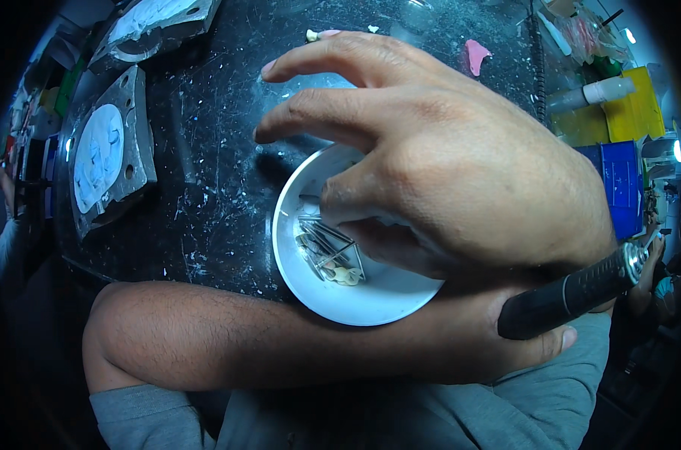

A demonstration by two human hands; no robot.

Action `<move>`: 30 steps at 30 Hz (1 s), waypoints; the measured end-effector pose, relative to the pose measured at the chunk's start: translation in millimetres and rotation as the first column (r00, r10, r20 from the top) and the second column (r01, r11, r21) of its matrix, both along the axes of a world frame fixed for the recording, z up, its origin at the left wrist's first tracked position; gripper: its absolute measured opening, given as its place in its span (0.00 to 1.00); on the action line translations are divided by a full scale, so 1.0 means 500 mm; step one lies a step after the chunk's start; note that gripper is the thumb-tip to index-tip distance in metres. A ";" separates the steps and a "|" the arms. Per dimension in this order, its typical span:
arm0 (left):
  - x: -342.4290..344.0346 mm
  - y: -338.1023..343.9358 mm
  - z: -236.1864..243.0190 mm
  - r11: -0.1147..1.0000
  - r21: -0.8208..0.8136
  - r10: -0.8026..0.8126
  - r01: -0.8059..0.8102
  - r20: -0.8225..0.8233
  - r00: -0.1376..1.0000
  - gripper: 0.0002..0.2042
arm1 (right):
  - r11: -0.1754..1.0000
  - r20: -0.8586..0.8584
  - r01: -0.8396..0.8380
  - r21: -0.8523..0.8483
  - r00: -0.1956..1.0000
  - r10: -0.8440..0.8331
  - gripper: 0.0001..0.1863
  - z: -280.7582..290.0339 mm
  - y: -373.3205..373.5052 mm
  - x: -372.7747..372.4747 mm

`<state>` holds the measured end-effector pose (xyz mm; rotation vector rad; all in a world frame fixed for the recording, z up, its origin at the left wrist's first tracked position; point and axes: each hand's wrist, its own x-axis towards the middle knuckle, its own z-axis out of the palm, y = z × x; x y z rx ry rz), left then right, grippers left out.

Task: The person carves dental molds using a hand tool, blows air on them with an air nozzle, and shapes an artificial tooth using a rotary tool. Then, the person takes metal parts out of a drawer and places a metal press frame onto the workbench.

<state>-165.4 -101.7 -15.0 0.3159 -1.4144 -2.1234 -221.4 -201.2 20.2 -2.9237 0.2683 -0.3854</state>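
Observation:
My right hand [445, 172] is over a white bowl [385, 300]. Its middle and ring fingers stretch out, while index finger and thumb curl down into the bowl, their grip hidden. In the bowl lie several thin metal bits [325, 244] and pale yellow pieces [344, 275]. My left hand [528, 349], partly under the right, is closed round a black cylindrical handpiece [558, 300] with a metal end pointing right. My left forearm lies along the bench's front edge, beside the bowl.
The dark, speckled bench [190, 187] holds two metal moulds [142, 165] with pale blue filling at left and a pink scrap [475, 56] behind. At right are yellow [633, 105] and blue bins [618, 187]. Other people's arms show at far left [9, 195] and far right [644, 277].

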 end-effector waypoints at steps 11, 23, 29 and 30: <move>-0.013 0.011 -0.004 0.991 -0.010 0.135 -0.136 -0.035 0.990 0.19 | 0.990 -0.198 0.130 0.057 0.973 -0.117 0.06 0.042 0.026 0.030; 0.018 0.011 0.023 0.989 -0.127 -0.067 0.070 0.022 0.997 0.21 | 0.992 -0.256 0.010 -0.126 0.966 -0.042 0.09 0.030 0.050 0.040; 0.011 0.023 0.020 0.990 -0.134 0.058 -0.051 0.051 0.997 0.22 | 0.994 -0.330 0.059 -0.086 0.940 -0.085 0.11 0.040 0.052 0.041; 0.013 0.024 0.023 0.995 -0.103 0.016 -0.006 0.094 0.995 0.22 | 0.996 -0.302 0.061 -0.061 0.950 -0.077 0.12 0.042 0.051 0.040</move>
